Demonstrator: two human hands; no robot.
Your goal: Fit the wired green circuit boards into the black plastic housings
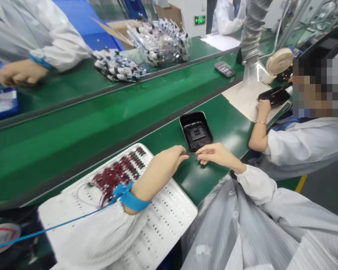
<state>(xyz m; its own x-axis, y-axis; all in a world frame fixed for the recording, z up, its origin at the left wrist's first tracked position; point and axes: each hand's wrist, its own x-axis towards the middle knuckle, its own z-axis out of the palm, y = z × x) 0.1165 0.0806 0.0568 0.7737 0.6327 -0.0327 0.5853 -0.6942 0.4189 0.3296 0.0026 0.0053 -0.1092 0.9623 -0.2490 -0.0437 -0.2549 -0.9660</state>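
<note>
Wire work: While the black shell (193, 119) sits near the bench's (228, 122) far edge, the step seems to be handling a thin red wire (192, 153) just in front of it.
Next wire move: Looks to need small, steady pinches.
Left hand (168, 162): The grip is nearly closed, seeming to pinch one end of the wire.
Right hand (218, 154): The grip's fingertips press together, likely on the other end.

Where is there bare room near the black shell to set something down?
Bare green bench lies between the shell and the pale sheet, and between shell and tray. Crowded: the tray's far part, under red wires; the shell's near edge, by the left hand and right hand.
</note>
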